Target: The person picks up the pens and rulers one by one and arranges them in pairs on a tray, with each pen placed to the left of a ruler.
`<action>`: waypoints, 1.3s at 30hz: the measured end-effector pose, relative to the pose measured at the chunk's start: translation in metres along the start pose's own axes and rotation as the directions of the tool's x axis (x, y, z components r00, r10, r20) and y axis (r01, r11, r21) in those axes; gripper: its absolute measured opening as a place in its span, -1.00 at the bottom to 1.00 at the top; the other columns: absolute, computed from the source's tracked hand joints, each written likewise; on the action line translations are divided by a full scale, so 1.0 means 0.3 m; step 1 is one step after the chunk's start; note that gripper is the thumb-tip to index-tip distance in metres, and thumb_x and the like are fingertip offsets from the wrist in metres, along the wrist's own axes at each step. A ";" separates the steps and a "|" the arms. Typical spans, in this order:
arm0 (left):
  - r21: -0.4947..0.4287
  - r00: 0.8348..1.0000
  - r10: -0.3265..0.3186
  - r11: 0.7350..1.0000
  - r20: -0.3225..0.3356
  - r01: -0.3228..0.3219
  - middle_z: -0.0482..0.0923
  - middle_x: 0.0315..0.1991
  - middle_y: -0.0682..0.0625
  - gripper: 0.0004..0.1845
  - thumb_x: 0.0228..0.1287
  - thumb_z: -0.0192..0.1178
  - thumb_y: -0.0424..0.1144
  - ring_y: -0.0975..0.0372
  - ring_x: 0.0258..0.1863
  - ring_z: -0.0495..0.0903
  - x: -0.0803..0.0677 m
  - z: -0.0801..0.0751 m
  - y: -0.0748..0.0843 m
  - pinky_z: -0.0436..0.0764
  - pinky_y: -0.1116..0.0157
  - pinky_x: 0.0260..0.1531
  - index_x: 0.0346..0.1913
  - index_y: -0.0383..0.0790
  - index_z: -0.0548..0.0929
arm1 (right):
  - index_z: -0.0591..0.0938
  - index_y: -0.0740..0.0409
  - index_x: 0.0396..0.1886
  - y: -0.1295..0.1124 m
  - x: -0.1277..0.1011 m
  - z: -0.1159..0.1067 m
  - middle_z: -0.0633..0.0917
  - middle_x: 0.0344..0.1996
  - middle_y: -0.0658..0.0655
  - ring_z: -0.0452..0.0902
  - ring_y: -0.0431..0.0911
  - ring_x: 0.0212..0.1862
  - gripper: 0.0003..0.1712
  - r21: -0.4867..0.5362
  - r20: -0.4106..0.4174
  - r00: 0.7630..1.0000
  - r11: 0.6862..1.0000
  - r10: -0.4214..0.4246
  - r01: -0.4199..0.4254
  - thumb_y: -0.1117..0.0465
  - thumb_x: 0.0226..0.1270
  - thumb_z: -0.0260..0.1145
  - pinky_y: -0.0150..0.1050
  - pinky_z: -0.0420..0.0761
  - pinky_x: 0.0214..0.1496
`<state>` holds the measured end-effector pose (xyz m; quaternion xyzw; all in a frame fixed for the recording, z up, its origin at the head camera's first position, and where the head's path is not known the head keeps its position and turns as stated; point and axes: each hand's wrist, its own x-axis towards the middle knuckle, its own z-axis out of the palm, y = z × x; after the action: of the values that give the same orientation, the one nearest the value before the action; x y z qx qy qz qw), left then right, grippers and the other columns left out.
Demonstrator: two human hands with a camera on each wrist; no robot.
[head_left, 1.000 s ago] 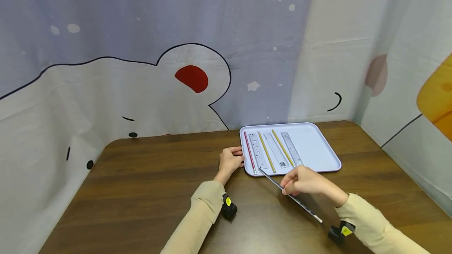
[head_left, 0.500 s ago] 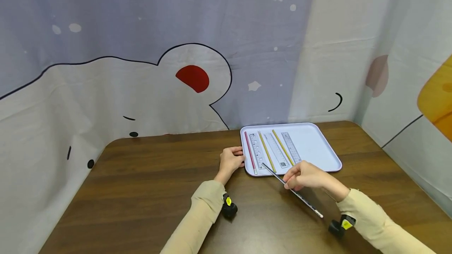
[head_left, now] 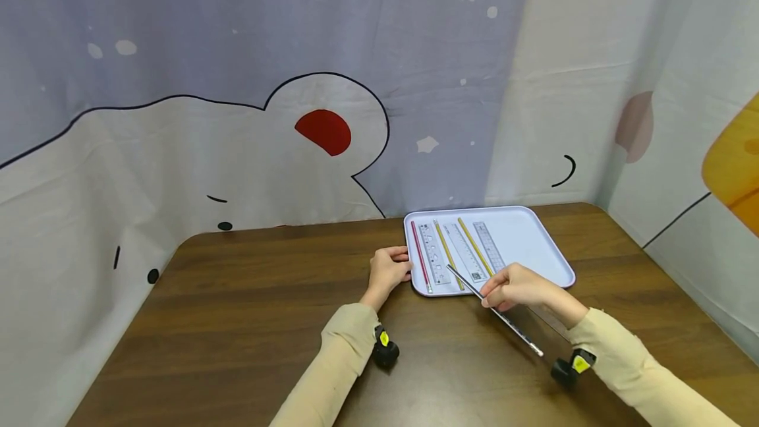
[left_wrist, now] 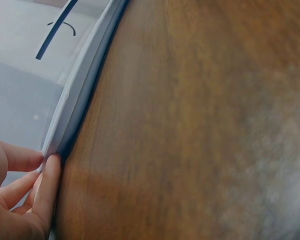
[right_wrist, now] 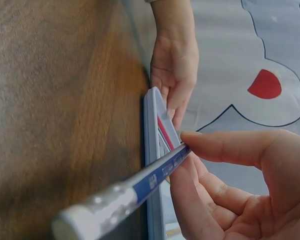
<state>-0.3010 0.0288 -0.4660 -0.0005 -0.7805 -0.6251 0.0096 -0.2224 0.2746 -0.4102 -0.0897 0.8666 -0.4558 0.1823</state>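
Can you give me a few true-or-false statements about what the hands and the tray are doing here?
1. The right hand pinches a blue pencil. True.
2. The left hand lies flat on the table, away from the tray. False: it holds the tray's left edge.
3. The tray holds rulers and pencils. True.
4. The red pencil lies at the tray's right end. False: it lies at the left end.
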 end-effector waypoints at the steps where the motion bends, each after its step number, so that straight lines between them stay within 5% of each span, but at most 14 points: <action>1: -0.003 1.000 0.000 1.000 0.000 0.000 0.71 -0.19 -0.24 -0.62 0.02 0.25 -0.52 0.22 -0.44 0.67 0.001 0.000 0.001 0.74 0.34 -0.50 -0.01 -0.40 0.67 | 0.66 0.47 -0.23 0.002 0.002 -0.003 0.70 -0.49 -0.02 0.59 -0.22 -0.40 -0.65 0.006 -0.001 1.000 1.000 0.005 -0.005 0.28 0.02 0.41 -0.25 0.75 -0.24; 39: 0.015 1.000 -0.021 1.000 -0.006 0.021 0.70 -0.21 -0.21 -0.62 0.03 0.25 -0.52 0.24 -0.45 0.65 0.003 0.002 0.000 0.75 0.34 -0.50 -0.01 -0.38 0.67 | 0.62 0.50 -0.10 0.043 0.058 -0.130 0.68 -0.46 -0.06 0.55 -0.27 -0.41 -0.56 0.034 -0.031 0.997 0.997 0.068 -0.066 0.24 0.10 0.37 -0.41 0.71 -0.27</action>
<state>-0.3019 0.0293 -0.4662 0.0095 -0.7851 -0.6192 0.0055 -0.2538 0.3057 -0.4046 -0.0503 0.8644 -0.4648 0.1848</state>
